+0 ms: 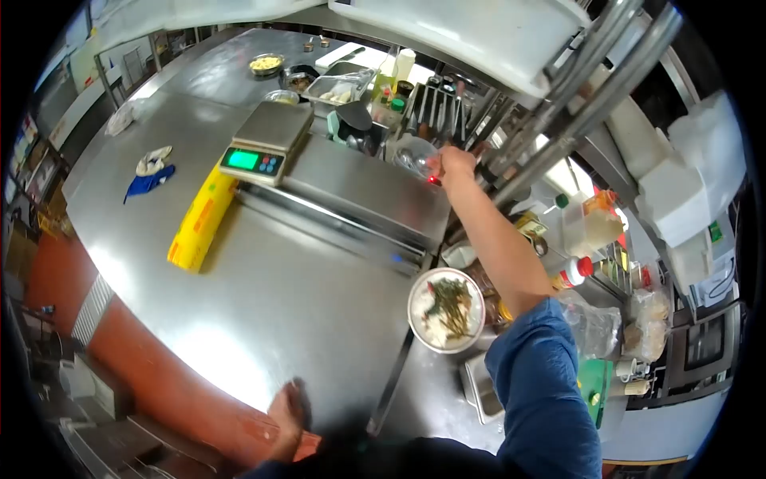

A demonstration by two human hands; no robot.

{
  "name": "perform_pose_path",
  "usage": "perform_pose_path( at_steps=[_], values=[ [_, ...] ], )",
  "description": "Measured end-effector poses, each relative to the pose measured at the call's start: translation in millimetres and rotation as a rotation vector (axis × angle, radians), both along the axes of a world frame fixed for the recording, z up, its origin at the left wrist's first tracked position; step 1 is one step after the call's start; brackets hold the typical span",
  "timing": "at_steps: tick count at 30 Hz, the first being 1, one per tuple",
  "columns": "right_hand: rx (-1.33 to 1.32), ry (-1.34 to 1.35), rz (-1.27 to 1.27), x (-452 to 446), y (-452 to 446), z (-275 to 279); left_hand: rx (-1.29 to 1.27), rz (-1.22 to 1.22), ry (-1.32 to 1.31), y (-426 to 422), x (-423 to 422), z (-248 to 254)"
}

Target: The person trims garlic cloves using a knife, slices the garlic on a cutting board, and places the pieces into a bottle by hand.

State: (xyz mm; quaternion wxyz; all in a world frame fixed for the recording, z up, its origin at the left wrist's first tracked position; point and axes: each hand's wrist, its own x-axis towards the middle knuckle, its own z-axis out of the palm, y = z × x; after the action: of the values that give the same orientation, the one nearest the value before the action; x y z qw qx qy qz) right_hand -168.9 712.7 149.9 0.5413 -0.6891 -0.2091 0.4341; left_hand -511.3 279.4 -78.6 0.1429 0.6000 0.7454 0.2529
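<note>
No legible text, scale display (242,160) unreadable

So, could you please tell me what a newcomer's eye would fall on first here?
Probably the bright yellow roll lying on the steel table, beside the scale with its glowing green display. Next, perhaps the round bowl topped with dark greens, lower right of centre, and the right hand above it in view, at a clear container.

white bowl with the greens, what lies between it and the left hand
Between the white bowl and the left hand, the head view shows bare steel tabletop, crossed by a dark seam near the bowl.
</note>
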Motion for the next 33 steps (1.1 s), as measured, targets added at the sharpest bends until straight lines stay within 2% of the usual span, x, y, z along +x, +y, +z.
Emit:
perform_pose_path(
  at_steps=[1,2,4,5,6,7,8,9,10,12,13,14,16,17,18,19,21,22,23,25,26,29,31,33],
  values=[
    [0.043,0.024,-0.014,8,23,-10,-0.16,-0.034,0.082,-4,-7,-12],
    [0.082,0.043,-0.032,19,43,-18,-0.217,-0.03,0.052,-8,-12,-23],
    [0.114,0.158,-0.084,37,79,-26,-0.143,-0.111,-0.006,-6,-14,-11],
    [0.151,0.116,-0.072,46,93,-27,-0.108,-0.153,-0.034,-4,-16,-4],
    [0.288,0.102,-0.043,52,105,-34,-0.097,-0.177,-0.064,4,-13,13],
    [0.227,-0.127,-0.082,53,116,-39,-0.12,-0.177,-0.098,15,-4,31],
    [0.16,-0.354,0.1,55,117,-41,-0.196,-0.128,-0.143,27,10,56],
    [0.013,-0.678,0.102,49,130,-53,-0.314,-0.056,-0.215,39,24,84],
    [0.156,-1.423,0.392,18,65,-22,-0.435,0.002,-0.261,46,37,107],
    [0.521,-0.829,0.254,-31,-44,-6,-0.607,-0.005,-0.319,53,29,102],
    [0.608,-0.779,0.367,-40,-116,-7,-0.695,-0.01,-0.341,56,25,100],
    [0.721,-0.926,0.417,-42,-178,-11,-0.5,0.016,-0.261,47,29,84],
    [0.716,-1.07,0.478,-15,-314,12,-0.071,0.089,-0.162,21,40,42],
    [0.575,-1.182,0.45,7,-371,11,0.162,0.138,-0.134,9,43,29],
    [0.488,-1.201,0.322,36,-426,1,0.194,0.094,0.004,8,37,22],
    [0.31,-1.127,-0.114,51,-480,-3,0.12,0.065,0.037,3,49,46],
    [0.152,-1.124,-0.614,113,-578,-34,0.066,-0.116,-0.203,-10,34,27],
    [0.074,-1.11,-0.76,137,-612,-38,0.153,-0.288,-0.188,-16,32,12],
    [-0.002,-1.086,-0.896,159,-638,-43,0.0,-0.295,-0.111,-27,53,29],
    [-0.081,-1.251,-0.818,207,-668,-68,0.281,-0.513,-0.279,-52,102,36],
    [-0.108,-1.335,-0.779,227,-678,-80,0.23,-0.532,-0.263,-67,123,45],
    [0.06,-1.303,-0.612,258,-664,-98,0.175,-0.593,-0.277,-119,182,58],
    [0.041,-0.947,-0.425,277,-654,-114,0.027,-0.664,-0.177,-156,213,67],
    [0.018,-0.908,-0.407,282,-653,-120,0.065,-0.657,-0.198,-168,230,77]
  ],
)
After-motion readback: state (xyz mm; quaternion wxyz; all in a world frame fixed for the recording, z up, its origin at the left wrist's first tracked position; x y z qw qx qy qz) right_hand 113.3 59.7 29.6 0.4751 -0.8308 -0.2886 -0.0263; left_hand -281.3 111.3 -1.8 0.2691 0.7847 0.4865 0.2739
